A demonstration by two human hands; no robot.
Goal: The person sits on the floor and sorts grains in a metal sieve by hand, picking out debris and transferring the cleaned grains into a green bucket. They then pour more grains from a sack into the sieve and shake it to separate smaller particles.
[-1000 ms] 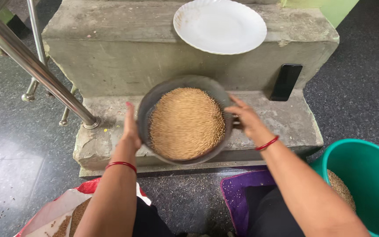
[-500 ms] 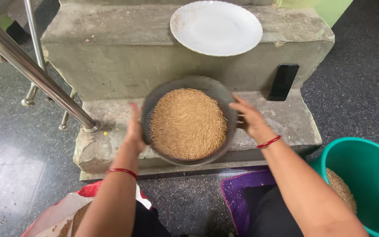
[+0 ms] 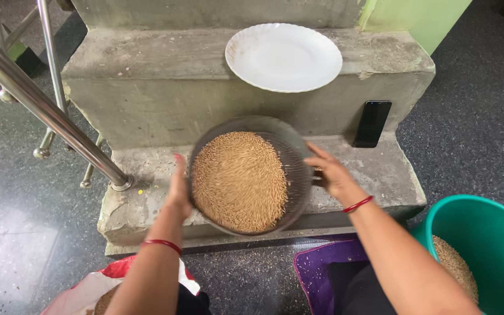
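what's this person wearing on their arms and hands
Both forearms are bare, with no sleeves showing. Each wrist carries a thin red bangle: one on the left wrist, one on the right wrist. The left hand has a red-painted nail. The right hand shows no gloves or rings that I can make out.

Two rough concrete steps (image 3: 158, 58) are seen rising from a dark speckled floor (image 3: 473, 134). On the upper step a white plate (image 3: 283, 57) with a scalloped rim is set, lying flat. On the lower step (image 3: 380, 169) a black phone (image 3: 371, 123) is stood upright, leaned against the riser. The foot of a steel railing post (image 3: 121, 182) is fixed at the left end of the lower step. On the floor a green bucket (image 3: 491, 233) holding grain, a purple mat (image 3: 322, 262) and scattered grains are found.
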